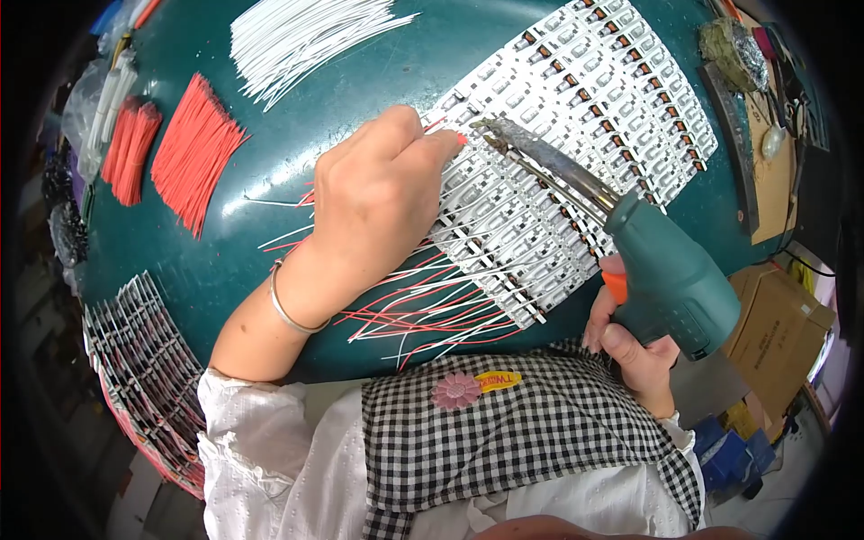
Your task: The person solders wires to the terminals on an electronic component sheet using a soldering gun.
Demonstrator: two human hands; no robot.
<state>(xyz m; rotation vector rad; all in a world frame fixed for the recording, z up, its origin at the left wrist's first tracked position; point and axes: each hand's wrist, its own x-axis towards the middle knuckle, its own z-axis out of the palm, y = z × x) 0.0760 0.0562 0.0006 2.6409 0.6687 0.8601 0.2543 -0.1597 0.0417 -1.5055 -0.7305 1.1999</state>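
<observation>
My left hand (378,189) is closed in a pinch at the left edge of a sheet of small white circuit boards (540,99). A thin red wire (435,123) shows by its fingertips, which partly hide it. In my right hand (630,353) is a green soldering gun (670,270) with an orange trigger; its darkened tip points left, over the boards and just right of my left fingertips. Along the sheet's nearer left side, red and white wires (432,306) stick out, passing below my left wrist.
A bundle of white wires (306,40) lies at the far side of the green table (270,234). Red wire bundles (193,148) sit at the left. A stack of wired boards (144,360) stands lower left. Cardboard boxes (778,333) are at the right.
</observation>
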